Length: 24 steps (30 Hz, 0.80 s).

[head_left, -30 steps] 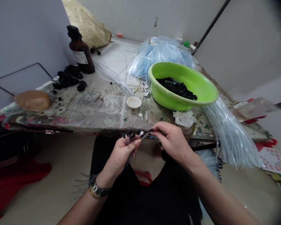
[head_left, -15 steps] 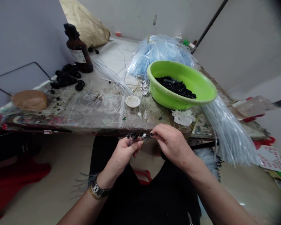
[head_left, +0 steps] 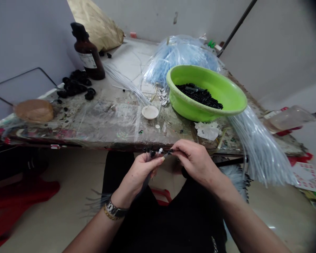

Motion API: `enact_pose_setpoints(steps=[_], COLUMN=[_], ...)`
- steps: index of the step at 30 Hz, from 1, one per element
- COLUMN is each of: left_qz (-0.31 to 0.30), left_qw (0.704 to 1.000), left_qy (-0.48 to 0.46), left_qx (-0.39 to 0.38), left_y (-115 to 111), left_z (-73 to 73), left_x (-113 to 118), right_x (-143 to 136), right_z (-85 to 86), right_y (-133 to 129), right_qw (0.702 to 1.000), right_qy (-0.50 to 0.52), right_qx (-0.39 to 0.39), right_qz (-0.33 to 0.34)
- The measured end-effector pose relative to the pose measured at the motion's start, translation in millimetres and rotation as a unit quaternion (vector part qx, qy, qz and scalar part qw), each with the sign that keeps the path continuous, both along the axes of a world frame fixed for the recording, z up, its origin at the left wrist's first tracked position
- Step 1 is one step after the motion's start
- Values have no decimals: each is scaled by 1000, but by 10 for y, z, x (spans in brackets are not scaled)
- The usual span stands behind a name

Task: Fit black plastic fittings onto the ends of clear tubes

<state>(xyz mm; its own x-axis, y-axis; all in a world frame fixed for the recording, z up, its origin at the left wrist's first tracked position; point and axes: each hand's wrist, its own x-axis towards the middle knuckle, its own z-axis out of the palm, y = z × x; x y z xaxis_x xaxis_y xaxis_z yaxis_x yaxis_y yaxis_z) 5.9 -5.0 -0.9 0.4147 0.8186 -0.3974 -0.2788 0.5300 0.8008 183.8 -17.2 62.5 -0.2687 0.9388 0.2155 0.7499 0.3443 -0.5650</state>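
Below the table's front edge, my left hand [head_left: 139,173] is closed round a bundle of thin clear tubes [head_left: 147,156] with black tips and one white tip. The tubes' other ends fan out behind my left wrist. My right hand [head_left: 195,160] pinches a small black piece [head_left: 170,151] at the end of a tube, just right of the bundle. Its fingertips partly cover that piece. Beyond my hands, a green basin [head_left: 205,95] holds many small black pieces [head_left: 200,96]. A small white dish [head_left: 150,112] lies left of the basin.
A brown bottle [head_left: 88,52] stands at the back left beside black lumps [head_left: 75,83]. A blue-white tube pile [head_left: 179,56] lies behind the basin. More clear tubes [head_left: 263,151] hang over the table's right edge. A plastic bottle [head_left: 292,117] lies far right.
My left thumb has moved slightly right and up towards the piece in my right fingers. Both hands keep their grips; the whole view has shifted slightly.
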Motion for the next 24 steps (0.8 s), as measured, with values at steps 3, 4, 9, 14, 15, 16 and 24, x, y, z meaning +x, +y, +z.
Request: enact_pose_setpoints(steps=[3, 4, 9, 14, 15, 16, 24], left_qz=[-8, -5, 20, 19, 20, 21, 6], left_qw=[1000, 1000, 999, 1000, 1000, 1000, 1000], left_qy=[10, 14, 21, 15, 13, 11, 19], left_qx=[7, 5, -18, -6, -2, 2, 9], left_y=[-5, -8, -31, -38, -37, -37, -25], left_z=[-31, -38, -51, -81, -86, -89, -39], left_x=[6, 7, 7, 10, 11, 10, 8], right_x=[-3, -3, -7, -32, -34, -33, 27], right_z=[-2, -2, -9, -43, -51, -57, -64], right_y=[-14, -18, -46, -82, -87, -90, -76], right_qw=[1000, 1000, 1000, 998, 998, 997, 999], right_qy=[-10, -13, -23, -57, -63, -68, -2], right_qx=[-2, -1, -5, 14, 17, 18, -24], right_qz=[1, 2, 11, 19, 20, 21, 43])
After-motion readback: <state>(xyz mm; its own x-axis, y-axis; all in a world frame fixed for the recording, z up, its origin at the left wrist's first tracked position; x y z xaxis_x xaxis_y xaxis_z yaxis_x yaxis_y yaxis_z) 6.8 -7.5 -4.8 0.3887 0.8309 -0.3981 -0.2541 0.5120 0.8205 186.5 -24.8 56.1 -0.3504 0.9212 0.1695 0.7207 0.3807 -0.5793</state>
